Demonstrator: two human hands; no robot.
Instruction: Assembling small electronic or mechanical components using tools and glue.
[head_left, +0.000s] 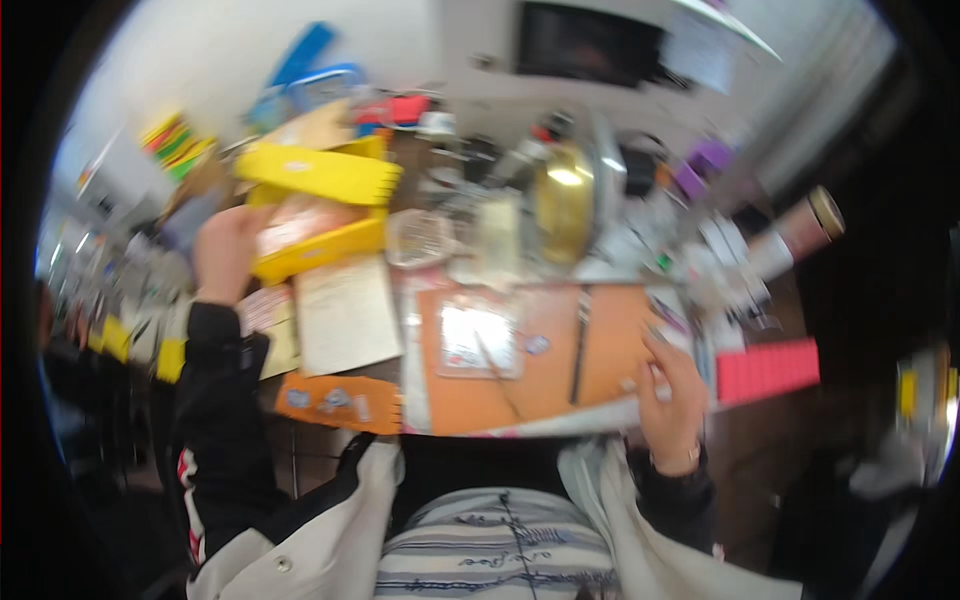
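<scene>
The picture is smeared by motion. My left hand [226, 252] is closed at the left side of a yellow box [325, 250], its fingertips hidden against the box's edge. Inside the box lies a shiny clear packet [300, 226], pinkish and white; a yellow flap [315, 173] slants across the top. My right hand [674, 408] hovers over the right end of an orange mat [620, 340], fingers slightly bent and apart, with nothing plainly in them. On the mat are a glossy square clear case [478, 345], a thin stick [500, 375] crossing it and a dark slim rod [580, 345].
Cream paper [350, 320] and an orange toothed-edge strip [338, 402] lie left of the mat. Behind it stand a clear tub [420, 238] and a round gold object [564, 200]. At right are a pink ridged block [768, 371] and a cardboard tube [800, 230]. Clutter fills the back.
</scene>
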